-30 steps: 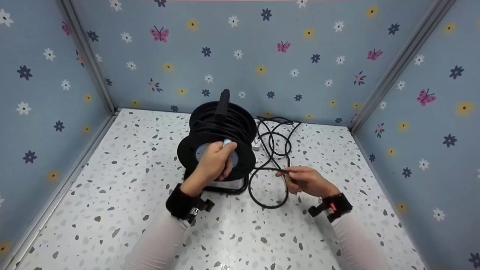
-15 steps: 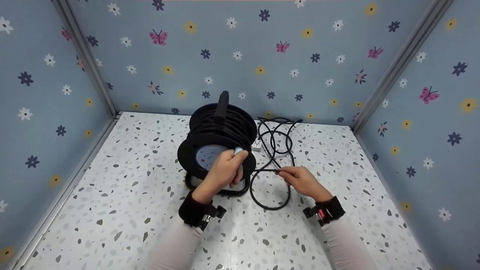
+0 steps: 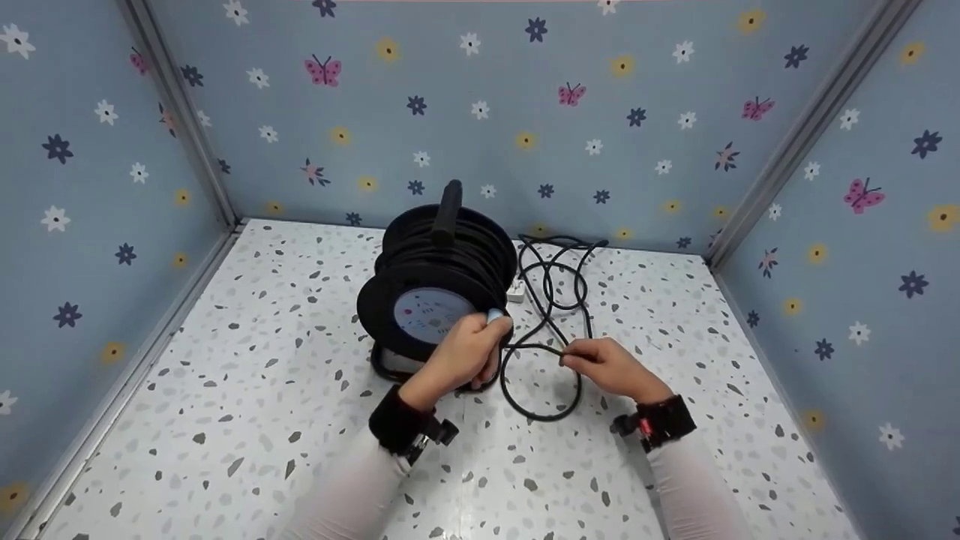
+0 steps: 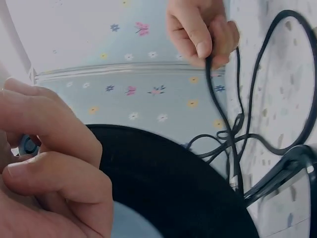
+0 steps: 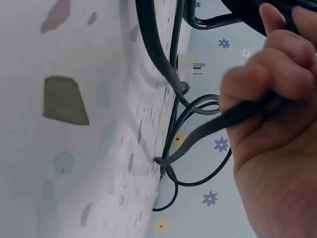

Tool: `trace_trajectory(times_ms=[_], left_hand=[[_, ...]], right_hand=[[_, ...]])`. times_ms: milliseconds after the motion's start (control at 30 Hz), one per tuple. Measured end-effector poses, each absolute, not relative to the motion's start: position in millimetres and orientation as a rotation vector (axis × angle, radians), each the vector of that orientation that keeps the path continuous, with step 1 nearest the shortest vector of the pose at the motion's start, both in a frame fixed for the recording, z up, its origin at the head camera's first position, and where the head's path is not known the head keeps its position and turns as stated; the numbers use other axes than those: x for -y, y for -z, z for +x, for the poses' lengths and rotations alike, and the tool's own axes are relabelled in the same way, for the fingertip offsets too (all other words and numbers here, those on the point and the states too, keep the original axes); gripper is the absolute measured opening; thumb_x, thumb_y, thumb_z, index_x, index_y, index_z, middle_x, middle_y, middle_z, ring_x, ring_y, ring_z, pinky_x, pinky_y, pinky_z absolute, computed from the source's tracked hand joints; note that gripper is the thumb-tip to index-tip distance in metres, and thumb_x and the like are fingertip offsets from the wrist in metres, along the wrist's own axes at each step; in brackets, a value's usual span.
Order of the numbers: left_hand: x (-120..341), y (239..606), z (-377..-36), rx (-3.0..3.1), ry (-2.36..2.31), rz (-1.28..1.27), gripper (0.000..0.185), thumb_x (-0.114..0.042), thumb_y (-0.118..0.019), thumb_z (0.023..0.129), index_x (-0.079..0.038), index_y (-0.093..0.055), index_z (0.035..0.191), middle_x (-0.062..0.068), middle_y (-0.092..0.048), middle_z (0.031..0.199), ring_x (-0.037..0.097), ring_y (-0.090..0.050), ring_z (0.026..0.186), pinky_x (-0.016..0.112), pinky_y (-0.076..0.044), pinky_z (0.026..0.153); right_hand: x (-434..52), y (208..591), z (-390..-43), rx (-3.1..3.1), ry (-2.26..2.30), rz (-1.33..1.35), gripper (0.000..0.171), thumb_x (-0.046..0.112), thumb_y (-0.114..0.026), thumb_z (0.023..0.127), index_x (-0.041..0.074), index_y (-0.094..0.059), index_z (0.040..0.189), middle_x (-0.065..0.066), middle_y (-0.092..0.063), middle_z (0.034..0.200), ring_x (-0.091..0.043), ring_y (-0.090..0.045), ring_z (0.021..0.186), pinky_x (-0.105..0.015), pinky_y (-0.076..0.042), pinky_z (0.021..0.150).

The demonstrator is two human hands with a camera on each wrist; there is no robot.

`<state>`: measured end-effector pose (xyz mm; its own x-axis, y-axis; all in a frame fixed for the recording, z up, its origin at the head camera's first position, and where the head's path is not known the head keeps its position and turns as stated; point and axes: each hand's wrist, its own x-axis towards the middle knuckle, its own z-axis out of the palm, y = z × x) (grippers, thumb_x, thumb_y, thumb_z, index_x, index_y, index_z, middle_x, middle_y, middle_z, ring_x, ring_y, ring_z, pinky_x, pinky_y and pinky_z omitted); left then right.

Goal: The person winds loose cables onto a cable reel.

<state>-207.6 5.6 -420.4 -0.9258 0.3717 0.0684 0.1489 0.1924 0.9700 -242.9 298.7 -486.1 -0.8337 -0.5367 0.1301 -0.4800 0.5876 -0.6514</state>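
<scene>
A black cable reel stands near the back wall in the head view, its pale blue round socket panel facing forward. My left hand grips the light blue crank knob at the right edge of the reel's front disc. In the left wrist view, curled fingers partly hide that knob. To the right of the reel, my right hand pinches the loose black cable between thumb and fingers. The right wrist view shows the cable running from the right fist down to the surface.
A white plug lies beside the reel. More loose cable forms tangled loops by the back wall, and one loop lies nearer. The speckled white surface is bounded by flowered blue panels at the back and sides.
My left hand and the knob have swung right and downward across the disc, uncovering the socket panel. The right hand shifted left along the cable, then slightly back, its fingers now closer together.
</scene>
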Motion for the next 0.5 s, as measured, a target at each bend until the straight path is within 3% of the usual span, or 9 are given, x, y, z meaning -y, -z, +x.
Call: trace_trajectory(times_ms=[133,267,500], left_hand=[[-10,429,-207,-2.345,-1.675,0.422,0.073,-0.069,-0.038,0.078,0.0,-0.056,0.061,0.015,-0.05,0.04,0.025,-0.044,0.026,0.042,-0.038,0.028],[-11,442,-208,-2.411,-1.497,0.394,0.069,-0.062,-0.038,0.082,-0.001,-0.056,0.057,0.013,-0.052,0.04,0.026,-0.047,0.028,0.04,-0.042,0.032],[-4,462,-210,-2.436,-1.339,0.389,0.065,-0.06,-0.038,0.083,-0.003,-0.057,0.057,0.011,-0.054,0.041,0.028,-0.049,0.029,0.036,-0.047,0.044]], right_hand=[[-298,486,-245,-2.868,0.923,-0.94,0.01,0.034,-0.053,0.088,0.029,-0.06,0.082,0.004,-0.055,0.066,-0.007,-0.046,0.054,-0.024,-0.041,0.049],[-298,488,-247,-3.064,0.829,-0.933,0.015,0.037,-0.055,0.086,0.031,-0.055,0.072,0.014,-0.048,0.06,-0.005,-0.042,0.05,-0.024,-0.037,0.045],[-288,491,-252,-3.2,0.659,-0.985,0.013,0.039,-0.054,0.086,0.032,-0.056,0.075,0.021,-0.047,0.065,0.001,-0.043,0.054,-0.02,-0.037,0.049]])
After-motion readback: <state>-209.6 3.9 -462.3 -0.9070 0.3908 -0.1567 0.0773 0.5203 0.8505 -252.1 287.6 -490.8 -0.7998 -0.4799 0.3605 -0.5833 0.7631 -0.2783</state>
